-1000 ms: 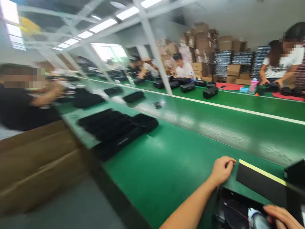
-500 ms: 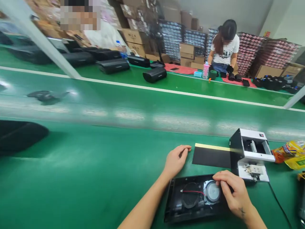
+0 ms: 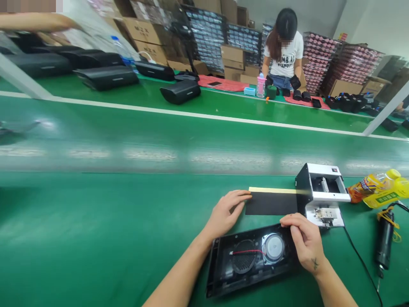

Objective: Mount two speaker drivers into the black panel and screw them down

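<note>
Green belt (image 3: 96,221): a wide green table top is seen, with everything laid on it.
Far side: black speaker cases (image 3: 180,91) are lined up there, and another person in a white shirt (image 3: 283,42) is at work, well apart.
Speaker shell (image 3: 252,260): a black open shell is laid flat just in front of the body, its long side running left to right, with a round silver speaker (image 3: 274,247) and a red wire inside.
Black strip (image 3: 271,203): a flat black sheet with a yellow edge is fed out of the small white machine (image 3: 321,194), long side pointing left, just behind the shell.
Left hand (image 3: 225,211): it is the nearer one to the strip; the fingers are loosely curled and touch the strip's left end, nothing gripped.
Right hand (image 3: 303,241): it is pressed on the shell's right end, fingers bent, beside the speaker.
Screwdriver (image 3: 383,245): it is left lying at the right, near a yellow packet (image 3: 377,192).
</note>
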